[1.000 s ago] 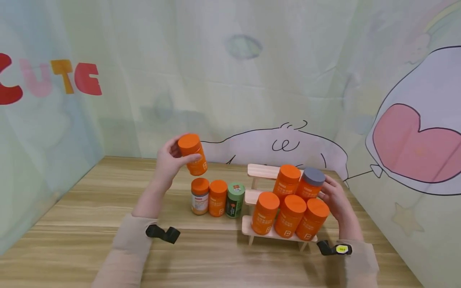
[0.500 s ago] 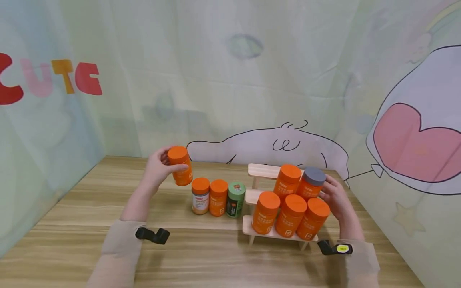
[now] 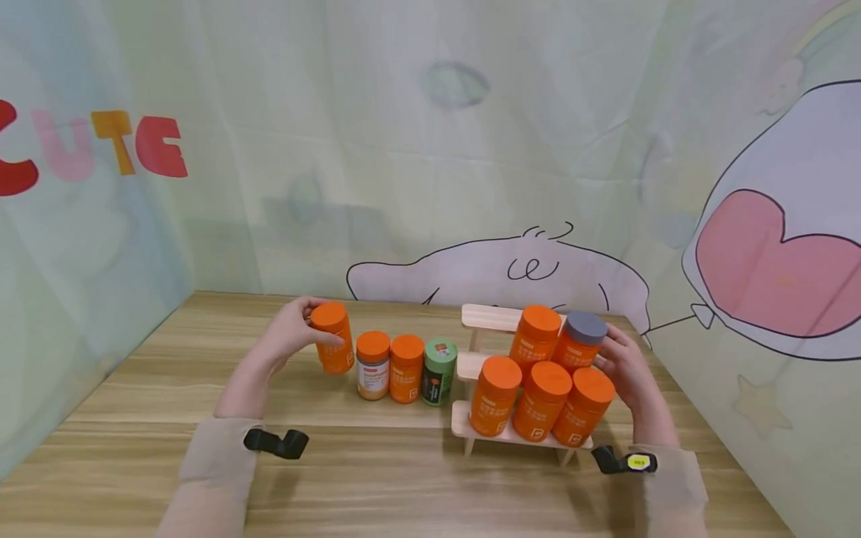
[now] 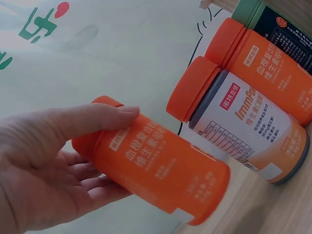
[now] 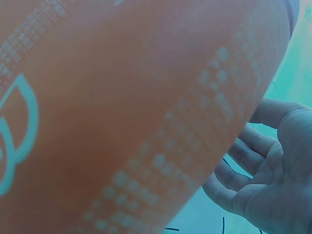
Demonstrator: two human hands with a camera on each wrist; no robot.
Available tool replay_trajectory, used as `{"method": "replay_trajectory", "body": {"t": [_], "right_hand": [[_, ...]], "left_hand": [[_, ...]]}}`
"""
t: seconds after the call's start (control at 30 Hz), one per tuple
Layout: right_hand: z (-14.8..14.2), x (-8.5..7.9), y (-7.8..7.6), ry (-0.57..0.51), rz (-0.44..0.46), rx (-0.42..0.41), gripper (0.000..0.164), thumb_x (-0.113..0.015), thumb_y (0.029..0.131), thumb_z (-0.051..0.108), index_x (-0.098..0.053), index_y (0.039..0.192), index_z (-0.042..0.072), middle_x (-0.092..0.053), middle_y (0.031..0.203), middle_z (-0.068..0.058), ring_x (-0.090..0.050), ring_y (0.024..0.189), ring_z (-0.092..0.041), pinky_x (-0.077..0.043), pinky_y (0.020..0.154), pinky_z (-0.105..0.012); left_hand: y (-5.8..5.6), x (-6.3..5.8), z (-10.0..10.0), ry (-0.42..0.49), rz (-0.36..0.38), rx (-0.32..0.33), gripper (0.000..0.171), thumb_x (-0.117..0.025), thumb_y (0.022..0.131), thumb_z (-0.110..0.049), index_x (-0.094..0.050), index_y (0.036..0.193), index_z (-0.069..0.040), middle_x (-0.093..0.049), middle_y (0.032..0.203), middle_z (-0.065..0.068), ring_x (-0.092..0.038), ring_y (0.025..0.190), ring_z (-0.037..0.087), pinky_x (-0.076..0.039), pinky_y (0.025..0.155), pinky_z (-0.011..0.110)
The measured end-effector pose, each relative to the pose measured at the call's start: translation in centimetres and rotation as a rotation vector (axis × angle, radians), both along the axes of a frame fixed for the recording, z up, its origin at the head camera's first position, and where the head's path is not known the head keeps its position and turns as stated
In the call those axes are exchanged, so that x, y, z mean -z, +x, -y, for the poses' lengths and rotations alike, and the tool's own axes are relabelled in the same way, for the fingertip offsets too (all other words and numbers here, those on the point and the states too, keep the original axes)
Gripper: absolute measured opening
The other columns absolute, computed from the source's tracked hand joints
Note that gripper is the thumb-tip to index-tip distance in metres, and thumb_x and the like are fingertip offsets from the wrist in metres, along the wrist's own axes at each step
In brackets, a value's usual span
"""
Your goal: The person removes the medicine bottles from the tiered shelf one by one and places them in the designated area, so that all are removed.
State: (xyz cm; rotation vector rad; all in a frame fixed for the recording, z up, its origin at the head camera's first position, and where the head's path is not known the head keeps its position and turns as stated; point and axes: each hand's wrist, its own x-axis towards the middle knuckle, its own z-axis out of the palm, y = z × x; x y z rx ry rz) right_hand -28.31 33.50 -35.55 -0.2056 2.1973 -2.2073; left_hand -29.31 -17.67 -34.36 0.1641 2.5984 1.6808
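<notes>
My left hand [image 3: 289, 332] grips an orange vitamin jar [image 4: 161, 161] with an orange lid, thumb across its front and fingers behind. It is upright, low beside the left end of a row of jars. That row holds a white-labelled jar [image 3: 373, 373], an orange jar [image 3: 406, 377] and a green-lidded jar [image 3: 439, 381]. On the right, my right hand [image 3: 625, 366] rests its loosely bent fingers at the side of a grey-lidded orange jar [image 3: 578, 351] on the wooden stand; in the right wrist view a large orange jar [image 5: 122, 122] hides the fingertips.
The three-tier wooden stand [image 3: 487, 317] holds another orange jar [image 3: 534, 340] on its middle tier and a front row of orange jars [image 3: 540, 407] on its lowest tier. A printed curtain [image 3: 303, 149] hangs behind the wooden table [image 3: 377, 478].
My left hand has lowered the orange vitamin jar and brought it left, from above the row down to beside its left end. My right hand has stayed by the grey-lidded jar.
</notes>
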Motion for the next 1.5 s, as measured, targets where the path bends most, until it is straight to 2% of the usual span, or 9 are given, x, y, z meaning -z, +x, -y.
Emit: {"method": "replay_trajectory", "body": {"t": [0.17, 0.43, 0.83, 0.93, 0.97, 1.13, 1.2, 1.33, 1.5], "right_hand": [[-0.1, 0.0, 0.0, 0.003, -0.014, -0.005, 0.023, -0.043, 0.105, 0.024, -0.061, 0.104, 0.038, -0.063, 0.102, 0.021, -0.059, 0.096, 0.001, -0.052, 0.082, -0.017], [0.1, -0.1, -0.1, -0.004, -0.001, 0.005, 0.024, -0.044, 0.105, 0.024, -0.062, 0.101, 0.039, -0.062, 0.102, 0.022, -0.059, 0.097, 0.002, -0.051, 0.083, -0.017], [0.1, -0.2, -0.1, 0.001, 0.002, 0.007, 0.022, -0.043, 0.105, 0.024, -0.061, 0.101, 0.036, -0.062, 0.101, 0.020, -0.059, 0.097, 0.001, -0.052, 0.083, -0.017], [0.1, -0.2, -0.1, 0.003, 0.000, 0.006, 0.022, -0.043, 0.105, 0.024, -0.061, 0.101, 0.036, -0.062, 0.100, 0.020, -0.059, 0.097, 0.001, -0.051, 0.083, -0.017], [0.1, -0.2, -0.1, 0.005, 0.000, 0.007, 0.022, -0.043, 0.105, 0.024, -0.061, 0.101, 0.037, -0.062, 0.101, 0.020, -0.059, 0.097, 0.001, -0.051, 0.084, -0.017], [0.1, -0.1, 0.0, 0.005, 0.001, 0.011, 0.022, -0.043, 0.105, 0.024, -0.061, 0.101, 0.037, -0.062, 0.101, 0.021, -0.059, 0.097, 0.001, -0.051, 0.083, -0.017], [0.1, -0.1, 0.0, 0.007, 0.001, 0.012, 0.022, -0.043, 0.105, 0.024, -0.060, 0.102, 0.037, -0.062, 0.101, 0.021, -0.059, 0.097, 0.002, -0.051, 0.083, -0.017], [0.1, -0.1, 0.0, 0.009, 0.001, 0.015, 0.022, -0.043, 0.105, 0.024, -0.060, 0.102, 0.037, -0.062, 0.101, 0.021, -0.059, 0.097, 0.001, -0.051, 0.083, -0.017], [0.1, 0.0, -0.1, 0.013, -0.006, 0.013, 0.022, -0.043, 0.105, 0.023, -0.060, 0.102, 0.037, -0.062, 0.101, 0.021, -0.059, 0.097, 0.001, -0.052, 0.083, -0.017]], "left_hand": [[-0.4, 0.3, -0.1, -0.075, 0.046, 0.049, 0.079, -0.079, 0.078, -0.004, -0.033, 0.141, 0.011, -0.044, 0.139, 0.032, -0.048, 0.126, 0.045, -0.041, 0.107, 0.055], [-0.7, 1.1, -0.4, -0.104, 0.076, 0.070, 0.079, -0.081, 0.075, -0.002, -0.035, 0.138, 0.009, -0.046, 0.136, 0.031, -0.051, 0.122, 0.043, -0.043, 0.105, 0.055], [-0.7, 1.9, -0.4, -0.177, 0.066, 0.122, 0.074, -0.082, 0.072, 0.000, -0.039, 0.132, 0.009, -0.049, 0.130, 0.030, -0.052, 0.117, 0.042, -0.044, 0.103, 0.056], [-0.9, 2.3, -0.3, -0.176, 0.066, 0.137, 0.075, -0.082, 0.071, 0.000, -0.040, 0.132, 0.009, -0.049, 0.130, 0.030, -0.052, 0.116, 0.041, -0.045, 0.102, 0.055], [-0.9, 2.3, -0.3, -0.184, 0.058, 0.135, 0.074, -0.083, 0.070, -0.001, -0.041, 0.131, 0.008, -0.050, 0.128, 0.028, -0.054, 0.114, 0.039, -0.048, 0.100, 0.051], [-0.9, 2.5, -0.2, -0.179, 0.052, 0.146, 0.074, -0.083, 0.070, -0.001, -0.041, 0.130, 0.008, -0.050, 0.127, 0.027, -0.054, 0.113, 0.038, -0.047, 0.100, 0.052], [-0.9, 2.5, -0.2, -0.171, 0.061, 0.153, 0.074, -0.082, 0.071, 0.000, -0.040, 0.132, 0.008, -0.049, 0.129, 0.029, -0.052, 0.117, 0.041, -0.044, 0.103, 0.056], [-0.7, 2.3, -0.2, -0.163, 0.064, 0.176, 0.079, -0.081, 0.073, 0.000, -0.038, 0.139, 0.008, -0.047, 0.136, 0.031, -0.050, 0.123, 0.043, -0.042, 0.105, 0.056], [-0.4, 1.5, -0.2, -0.157, 0.065, 0.211, 0.086, -0.082, 0.075, -0.008, -0.035, 0.146, 0.003, -0.039, 0.148, 0.030, -0.040, 0.133, 0.045, -0.037, 0.110, 0.058]]}}
